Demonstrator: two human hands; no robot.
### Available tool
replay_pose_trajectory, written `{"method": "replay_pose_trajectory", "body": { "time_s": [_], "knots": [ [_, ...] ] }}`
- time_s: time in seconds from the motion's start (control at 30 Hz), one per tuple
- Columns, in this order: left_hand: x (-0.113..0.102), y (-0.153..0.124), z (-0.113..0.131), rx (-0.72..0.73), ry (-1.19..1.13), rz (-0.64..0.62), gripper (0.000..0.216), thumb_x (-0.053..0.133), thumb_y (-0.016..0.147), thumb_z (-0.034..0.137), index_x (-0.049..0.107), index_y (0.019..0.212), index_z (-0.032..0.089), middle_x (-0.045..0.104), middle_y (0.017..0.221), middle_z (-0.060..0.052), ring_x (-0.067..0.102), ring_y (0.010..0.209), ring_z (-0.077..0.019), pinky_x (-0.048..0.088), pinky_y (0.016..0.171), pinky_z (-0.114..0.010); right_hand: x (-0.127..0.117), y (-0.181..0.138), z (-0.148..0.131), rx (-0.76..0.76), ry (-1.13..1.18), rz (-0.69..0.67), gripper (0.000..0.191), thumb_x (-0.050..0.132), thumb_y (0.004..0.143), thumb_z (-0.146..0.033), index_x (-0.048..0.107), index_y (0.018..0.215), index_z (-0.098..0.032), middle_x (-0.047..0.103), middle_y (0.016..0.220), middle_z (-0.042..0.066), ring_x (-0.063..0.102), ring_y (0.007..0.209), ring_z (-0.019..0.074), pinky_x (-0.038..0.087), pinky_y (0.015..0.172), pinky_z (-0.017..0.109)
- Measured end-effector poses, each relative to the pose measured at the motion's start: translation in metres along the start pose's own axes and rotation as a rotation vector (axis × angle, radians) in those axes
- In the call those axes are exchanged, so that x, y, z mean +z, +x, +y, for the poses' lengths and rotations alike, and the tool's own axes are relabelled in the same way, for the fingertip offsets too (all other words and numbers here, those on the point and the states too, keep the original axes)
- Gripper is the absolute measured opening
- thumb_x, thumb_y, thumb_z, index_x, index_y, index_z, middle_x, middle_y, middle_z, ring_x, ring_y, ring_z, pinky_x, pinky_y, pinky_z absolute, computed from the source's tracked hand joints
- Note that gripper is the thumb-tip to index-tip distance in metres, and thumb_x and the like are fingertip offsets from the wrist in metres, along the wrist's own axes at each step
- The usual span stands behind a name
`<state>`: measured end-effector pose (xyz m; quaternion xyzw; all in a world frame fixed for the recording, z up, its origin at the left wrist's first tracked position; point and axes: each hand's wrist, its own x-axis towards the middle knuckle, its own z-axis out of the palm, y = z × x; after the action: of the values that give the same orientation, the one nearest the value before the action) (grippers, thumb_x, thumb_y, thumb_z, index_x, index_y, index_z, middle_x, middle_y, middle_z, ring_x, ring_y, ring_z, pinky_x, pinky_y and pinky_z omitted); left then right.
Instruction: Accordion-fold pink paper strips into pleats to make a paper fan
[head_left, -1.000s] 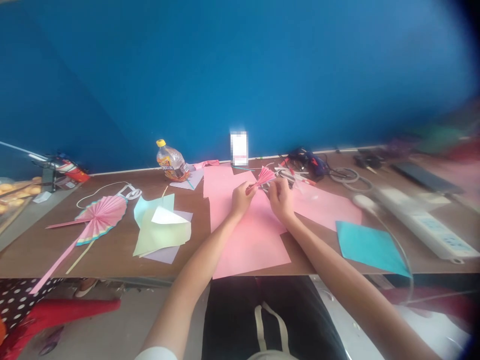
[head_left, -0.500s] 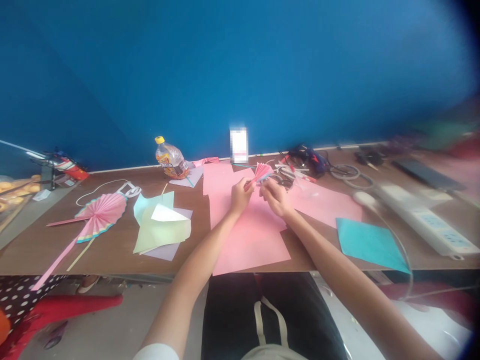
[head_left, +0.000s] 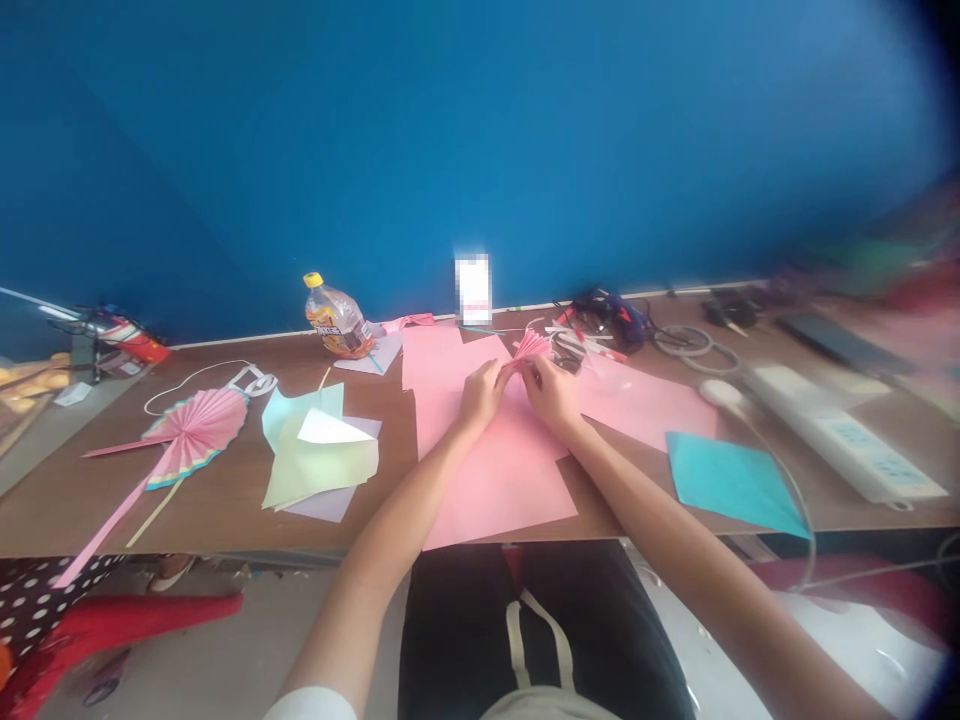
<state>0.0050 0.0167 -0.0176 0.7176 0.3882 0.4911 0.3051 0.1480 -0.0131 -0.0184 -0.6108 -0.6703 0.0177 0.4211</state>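
A small pleated pink paper fan (head_left: 534, 346) is held up over the pink paper sheets (head_left: 499, 480), its folds spreading away from me. My left hand (head_left: 482, 393) is closed, pinching the fan's narrow end from the left. From the right, my right hand (head_left: 551, 392) is closed on the same end, and its fingers hide part of the folds. A larger finished-looking pink fan (head_left: 202, 430) with a blue and yellow rim and long paper strips lies on the left of the table.
Green and white papers (head_left: 322, 460) lie left of centre, a teal sheet (head_left: 731, 485) to the right. A bottle with a yellow cap (head_left: 336, 320) and a bright pixelated rectangle (head_left: 472, 290) stand near the blue wall. Cables and a power strip (head_left: 847, 430) occupy the right side.
My right hand has moved in against the fan, beside my left hand, and covers more of it. The fan has turned slightly. The whole view has shifted a little.
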Motion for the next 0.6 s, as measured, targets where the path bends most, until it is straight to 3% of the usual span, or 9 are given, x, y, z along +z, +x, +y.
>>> {"method": "replay_pose_trajectory", "body": {
  "time_s": [0.27,0.6],
  "knots": [
    [0.0018,-0.0009,0.0041,0.028,-0.01,-0.097,0.016,0.058,0.084,0.035,0.066,0.094,0.025,0.066,0.098,-0.006,0.059,0.095,-0.0213,0.043,0.088,-0.031,0.0023,0.0004,0.0042,0.014,-0.061,0.022,0.024,0.041,0.092,-0.032,0.06,0.096,-0.019,0.069,0.078,0.007,0.061,0.065,0.0199,0.034,0.057,0.026],
    [0.0011,0.0011,0.0011,0.022,-0.001,-0.144,0.013,0.061,0.081,0.034,0.064,0.087,0.023,0.066,0.096,-0.006,0.059,0.093,-0.0205,0.043,0.088,-0.031,0.0053,0.0021,0.0066,0.054,-0.112,-0.091,0.022,0.039,0.091,-0.032,0.056,0.097,-0.019,0.065,0.067,0.008,0.055,0.054,0.0212,0.03,0.052,0.028]
  ]
}}
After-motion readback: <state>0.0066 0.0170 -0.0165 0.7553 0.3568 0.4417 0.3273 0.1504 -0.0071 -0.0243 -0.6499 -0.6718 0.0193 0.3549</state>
